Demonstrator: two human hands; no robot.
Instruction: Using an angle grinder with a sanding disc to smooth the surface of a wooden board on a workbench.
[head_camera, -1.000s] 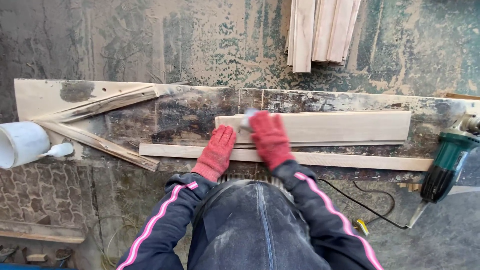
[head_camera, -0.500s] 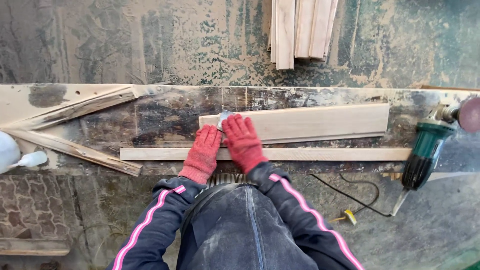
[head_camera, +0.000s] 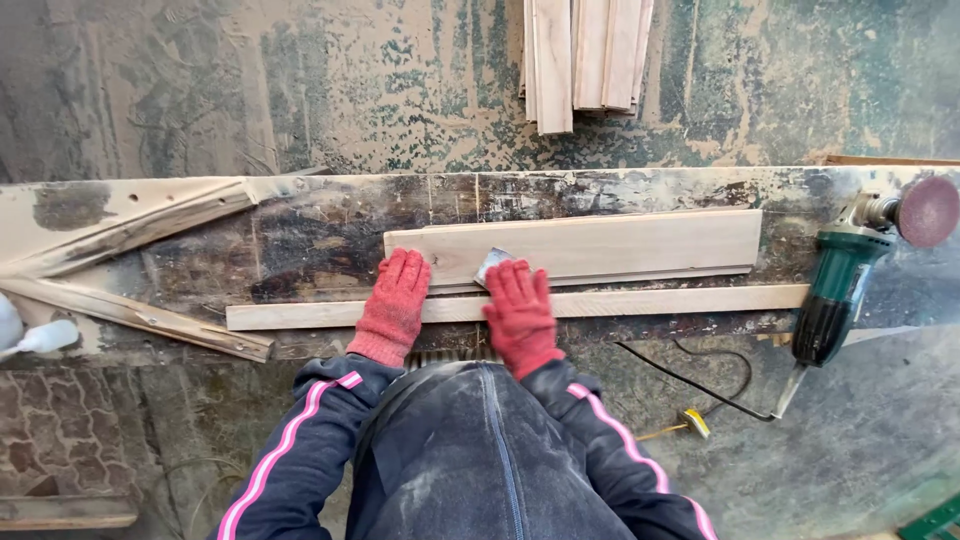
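Looking down through the head camera, I see both hands in red knit gloves at the near edge of a scarred, dust-caked workbench (head_camera: 330, 215). My left hand (head_camera: 392, 303) lies flat, fingers together, pressing on the left end of a pale wooden board (head_camera: 600, 245) that runs lengthwise across the bench. My right hand (head_camera: 518, 312) is closed around a small grey piece (head_camera: 492, 264), sandpaper or a scraper blade as far as I can tell, its tip touching the board's near edge just right of the left hand. A thinner wooden strip (head_camera: 660, 299) lies parallel to the board, just in front of it, and passes under both hands. At the bench's right end rests a green angle grinder (head_camera: 838, 290) with a reddish sanding disc, well apart from the hands, its black cable (head_camera: 690, 380) trailing to the floor. A stack of 4 or so light planks (head_camera: 580, 55) lies beyond the bench on the dusty floor. At the left, 2 rough slats (head_camera: 130, 270) form a wedge, and a white bottle (head_camera: 40, 338) sits at the frame edge.
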